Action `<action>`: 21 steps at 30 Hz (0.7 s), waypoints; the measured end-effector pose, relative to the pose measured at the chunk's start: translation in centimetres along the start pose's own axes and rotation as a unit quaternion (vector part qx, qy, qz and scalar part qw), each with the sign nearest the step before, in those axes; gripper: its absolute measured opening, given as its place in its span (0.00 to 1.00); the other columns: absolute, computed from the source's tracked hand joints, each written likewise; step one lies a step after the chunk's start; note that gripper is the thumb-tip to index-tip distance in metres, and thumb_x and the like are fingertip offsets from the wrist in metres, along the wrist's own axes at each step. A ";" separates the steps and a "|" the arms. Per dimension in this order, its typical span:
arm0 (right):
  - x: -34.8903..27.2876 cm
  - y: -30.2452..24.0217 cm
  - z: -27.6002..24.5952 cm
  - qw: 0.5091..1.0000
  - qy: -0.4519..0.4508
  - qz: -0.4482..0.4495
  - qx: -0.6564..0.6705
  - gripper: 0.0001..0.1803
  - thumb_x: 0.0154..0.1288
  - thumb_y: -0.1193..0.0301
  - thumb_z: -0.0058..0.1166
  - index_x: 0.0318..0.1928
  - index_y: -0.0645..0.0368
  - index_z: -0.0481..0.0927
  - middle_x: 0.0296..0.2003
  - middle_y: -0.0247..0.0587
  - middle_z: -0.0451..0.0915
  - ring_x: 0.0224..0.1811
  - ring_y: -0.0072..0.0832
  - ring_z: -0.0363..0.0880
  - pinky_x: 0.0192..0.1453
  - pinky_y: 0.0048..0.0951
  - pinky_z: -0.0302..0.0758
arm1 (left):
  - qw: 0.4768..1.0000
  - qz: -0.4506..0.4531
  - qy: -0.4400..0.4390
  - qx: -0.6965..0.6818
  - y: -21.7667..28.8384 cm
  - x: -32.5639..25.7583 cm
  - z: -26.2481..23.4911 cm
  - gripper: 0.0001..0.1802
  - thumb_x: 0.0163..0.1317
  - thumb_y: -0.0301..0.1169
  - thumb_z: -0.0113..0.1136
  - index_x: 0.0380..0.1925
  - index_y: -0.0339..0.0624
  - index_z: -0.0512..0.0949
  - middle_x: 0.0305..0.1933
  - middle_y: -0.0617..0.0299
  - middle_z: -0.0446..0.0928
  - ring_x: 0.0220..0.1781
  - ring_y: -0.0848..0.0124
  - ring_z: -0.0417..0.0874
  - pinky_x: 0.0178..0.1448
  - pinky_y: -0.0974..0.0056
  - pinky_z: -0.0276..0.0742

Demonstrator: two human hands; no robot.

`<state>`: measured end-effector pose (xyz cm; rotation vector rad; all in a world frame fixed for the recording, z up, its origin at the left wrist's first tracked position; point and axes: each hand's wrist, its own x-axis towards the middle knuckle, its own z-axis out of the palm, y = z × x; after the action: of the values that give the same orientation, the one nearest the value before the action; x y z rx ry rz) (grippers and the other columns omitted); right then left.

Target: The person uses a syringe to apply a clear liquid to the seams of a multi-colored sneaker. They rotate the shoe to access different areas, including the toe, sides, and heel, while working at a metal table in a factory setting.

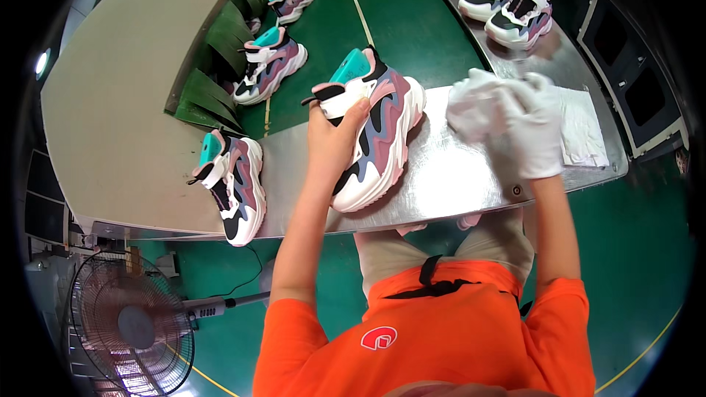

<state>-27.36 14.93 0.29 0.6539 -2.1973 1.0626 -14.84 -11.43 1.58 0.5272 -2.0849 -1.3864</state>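
Note:
My left hand (332,136), bare, grips a chunky sneaker (384,129) by its upper, thumb across the white strap. The sneaker has white, black, pink, mauve and blue-grey parts, a thick white sole and a teal lining; it is tilted with the toe toward me. To its right, my right hand (533,125) wears a white glove and is closed on a bunched white cloth (474,109). Motion smears the cloth and fingers somewhat. Cloth and sneaker are apart. A flat white cloth or paper sheet (582,129) lies beside the gloved hand.
A similar sneaker (234,187) stands at the metal table's (294,206) left edge. Others (272,66) sit along the green conveyor belt (397,11), by green flaps (202,99). A pair of sneakers (518,15) rests at the far right. A fan (136,323) stands lower left.

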 end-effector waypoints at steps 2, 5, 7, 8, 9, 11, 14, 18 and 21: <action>2.0 1.5 -2.3 0.997 0.013 0.065 -0.028 0.08 0.59 0.72 0.61 0.40 0.58 0.84 0.44 0.48 0.78 0.43 0.37 0.80 0.49 0.32 0.75 | 0.999 -0.003 0.034 -0.016 0.7 -0.5 -0.3 0.29 0.56 0.37 0.69 0.49 0.29 0.69 0.44 0.51 0.79 0.44 0.68 0.82 0.48 0.66 0.78; 3.7 3.6 -4.2 0.989 -0.063 0.091 -0.103 0.10 0.58 0.68 0.62 0.38 0.58 0.82 0.42 0.45 0.77 0.42 0.41 0.80 0.47 0.34 0.75 | 0.990 0.012 0.082 -0.116 0.1 -1.8 -0.3 0.26 0.56 0.31 0.68 0.50 0.30 0.67 0.43 0.53 0.78 0.42 0.71 0.81 0.47 0.68 0.78; 4.1 4.8 -4.4 0.980 -0.094 0.058 -0.165 0.13 0.56 0.62 0.64 0.34 0.58 0.80 0.39 0.44 0.76 0.38 0.43 0.80 0.43 0.36 0.76 | 0.986 0.022 0.131 -0.101 0.4 -3.3 -0.3 0.28 0.56 0.30 0.68 0.52 0.30 0.65 0.43 0.55 0.76 0.37 0.73 0.79 0.41 0.71 0.77; 4.2 5.2 -4.5 0.977 -0.107 0.051 -0.174 0.13 0.56 0.62 0.64 0.36 0.57 0.80 0.40 0.44 0.76 0.39 0.43 0.79 0.43 0.37 0.76 | 0.978 -0.013 0.121 -0.169 1.0 -4.1 -0.2 0.29 0.58 0.29 0.67 0.54 0.32 0.64 0.42 0.57 0.75 0.34 0.77 0.77 0.34 0.75 0.73; 4.5 5.4 -4.7 0.975 -0.120 0.044 -0.184 0.13 0.56 0.63 0.64 0.37 0.57 0.80 0.40 0.44 0.76 0.39 0.44 0.79 0.43 0.37 0.76 | 0.973 0.011 0.138 -0.184 1.0 -4.4 -0.1 0.28 0.58 0.29 0.66 0.53 0.32 0.64 0.41 0.58 0.74 0.33 0.78 0.76 0.33 0.75 0.71; 4.8 4.8 -5.0 0.977 -0.117 0.029 -0.175 0.13 0.56 0.65 0.64 0.38 0.57 0.80 0.41 0.44 0.76 0.40 0.43 0.79 0.44 0.37 0.76 | 0.966 0.018 0.169 -0.193 1.0 -5.3 -0.2 0.26 0.60 0.29 0.65 0.53 0.34 0.63 0.39 0.60 0.74 0.32 0.79 0.75 0.31 0.76 0.69; 4.6 2.5 -5.1 0.995 -0.066 0.023 -0.076 0.12 0.57 0.68 0.63 0.41 0.57 0.80 0.42 0.44 0.75 0.40 0.41 0.79 0.45 0.36 0.76 | 0.963 -0.008 0.193 -0.187 1.9 -6.5 -0.3 0.25 0.61 0.30 0.64 0.52 0.35 0.64 0.38 0.61 0.74 0.32 0.79 0.75 0.31 0.76 0.69; 2.7 -2.3 -3.8 0.995 -0.031 -0.045 0.083 0.09 0.60 0.73 0.58 0.42 0.57 0.80 0.41 0.46 0.75 0.37 0.34 0.79 0.44 0.30 0.75 | 0.961 -0.008 0.199 -0.192 1.9 -7.3 -0.2 0.23 0.61 0.31 0.65 0.51 0.35 0.65 0.39 0.60 0.74 0.33 0.78 0.76 0.33 0.76 0.70; 1.7 -4.7 -2.1 0.988 -0.072 0.022 0.133 0.08 0.59 0.74 0.57 0.40 0.57 0.80 0.38 0.47 0.75 0.35 0.36 0.78 0.43 0.32 0.75 | 0.961 -0.020 0.197 -0.193 2.3 -7.3 0.5 0.23 0.60 0.31 0.65 0.49 0.35 0.66 0.40 0.59 0.75 0.35 0.77 0.77 0.35 0.75 0.72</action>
<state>-24.85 13.76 4.95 0.8247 -2.2200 1.3864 -9.66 -5.74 1.73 0.6205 -1.4514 -1.5193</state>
